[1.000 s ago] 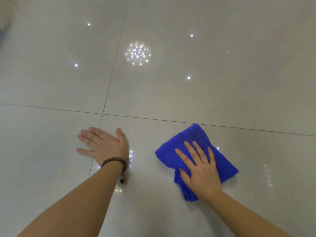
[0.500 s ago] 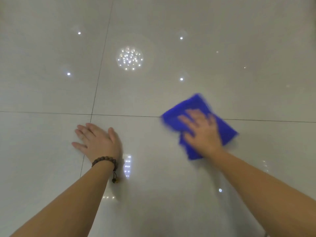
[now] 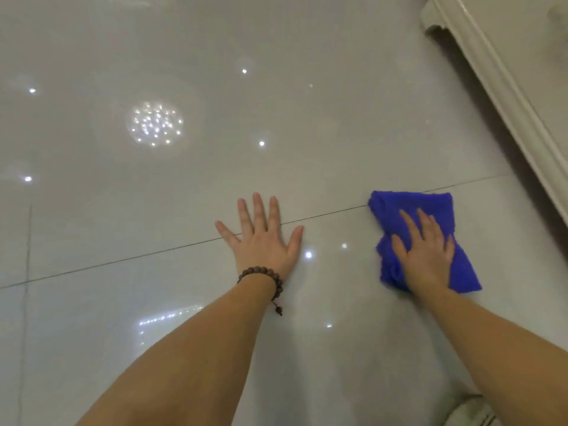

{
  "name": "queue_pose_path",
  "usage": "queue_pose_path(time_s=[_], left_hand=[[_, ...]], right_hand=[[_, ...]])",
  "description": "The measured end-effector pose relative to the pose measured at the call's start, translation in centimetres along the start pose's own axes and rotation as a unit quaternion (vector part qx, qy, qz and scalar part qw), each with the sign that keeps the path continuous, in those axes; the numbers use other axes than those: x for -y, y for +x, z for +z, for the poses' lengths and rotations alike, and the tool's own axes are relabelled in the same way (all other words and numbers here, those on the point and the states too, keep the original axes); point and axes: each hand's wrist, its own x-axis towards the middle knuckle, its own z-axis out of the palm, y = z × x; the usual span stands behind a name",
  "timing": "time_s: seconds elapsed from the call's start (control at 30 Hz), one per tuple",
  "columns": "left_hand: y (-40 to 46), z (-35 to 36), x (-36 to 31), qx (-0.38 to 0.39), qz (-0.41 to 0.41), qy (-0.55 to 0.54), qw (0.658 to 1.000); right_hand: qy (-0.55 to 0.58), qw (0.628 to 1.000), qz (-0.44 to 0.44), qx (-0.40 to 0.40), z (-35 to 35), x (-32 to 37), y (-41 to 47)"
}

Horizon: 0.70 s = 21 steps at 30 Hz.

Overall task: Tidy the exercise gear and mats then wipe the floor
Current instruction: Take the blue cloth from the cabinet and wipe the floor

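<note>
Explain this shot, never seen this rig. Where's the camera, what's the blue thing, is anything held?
There is no machine: a person wears one wide-angle camera on the head, looking forward and down at their own bare arms. The left hand, with a bead bracelet at the wrist, lies flat with spread fingers on the glossy tiled floor, bracing. The right hand presses a crumpled blue cloth onto the floor; the fingers lie mostly straight, so it is a press, not a grip. The bright dots are reflected lights. Pale furniture stands at upper right.
</note>
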Motion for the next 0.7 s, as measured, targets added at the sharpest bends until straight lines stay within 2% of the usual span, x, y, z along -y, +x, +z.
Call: queue_pose_path(time_s=[0.07,0.1,0.13,0.17,0.2,0.27,0.3,0.33,0.37,0.4,0.43,0.47,0.5,0.53,0.57,0.6,0.63,0.67,0.7], left_hand=[[0.1,0.1,0.1,-0.004,-0.009,0.020,1.000],[0.3,0.2,0.0,-0.001,-0.012,0.025,1.000],[0.3,0.2,-0.1,0.005,-0.014,0.027,1.000],[0.4,0.2,-0.2,0.010,-0.015,0.033,0.999],[0.4,0.2,-0.4,0.011,-0.017,0.041,0.999],[0.4,0.2,-0.4,0.007,-0.023,0.044,0.999],[0.4,0.1,-0.4,0.006,-0.026,0.037,0.999],[0.4,0.1,-0.4,0.007,-0.030,0.031,0.999],[0.4,0.1,-0.5,0.010,-0.034,0.028,0.999],[0.4,0.1,-0.5,0.014,-0.036,0.028,0.999],[0.4,0.0,-0.6,0.015,-0.037,0.030,0.999],[0.4,0.0,-0.7,0.014,-0.037,0.033,0.999],[0.5,0.0,-0.7,0.013,-0.036,0.035,0.999],[0.5,0.0,-0.7,0.013,-0.036,0.034,0.999],[0.5,0.0,-0.6,0.013,-0.035,0.031,0.999],[0.5,0.1,-0.6,0.009,-0.034,0.028,0.999],[0.6,0.2,-0.5,0.007,-0.036,0.026,0.999],[0.6,0.3,-0.5,0.009,-0.041,0.028,0.999],[0.6,0.4,-0.4,0.010,-0.045,0.032,0.998]], right_hand=[[0.048,0.986,0.158,0.003,-0.3,2.1,1.7],[0.059,0.979,0.196,0.000,-0.1,5.1,2.0],[0.063,0.982,0.177,-0.006,0.1,8.4,1.9],[0.055,0.993,0.098,-0.020,0.7,11.6,1.3],[0.043,0.998,-0.025,-0.030,1.5,14.4,0.6],[0.021,0.958,-0.284,0.013,1.8,15.9,0.8],[0.018,0.932,-0.362,0.026,1.4,14.3,2.8],[0.014,0.921,-0.389,0.019,1.2,11.6,5.3],[0.010,0.936,-0.352,0.004,1.1,8.6,7.8],[0.013,0.967,-0.256,-0.013,0.8,5.6,10.3],[0.023,0.992,-0.122,-0.022,0.4,3.2,12.6],[0.047,0.998,0.021,-0.030,-0.1,2.1,14.2],[0.072,0.987,0.143,-0.028,-0.4,2.9,15.3],[0.080,0.973,0.215,-0.025,-0.4,5.4,15.6],[0.081,0.974,0.212,-0.019,-0.4,8.7,15.0],[0.087,0.987,0.136,-0.018,-0.1,12.1,14.0],[0.084,0.996,0.008,-0.007,0.4,15.5,12.5],[0.067,0.987,-0.146,0.016,1.1,18.4,10.7],[0.050,0.954,-0.293,0.051,1.3,20.2,9.0]])
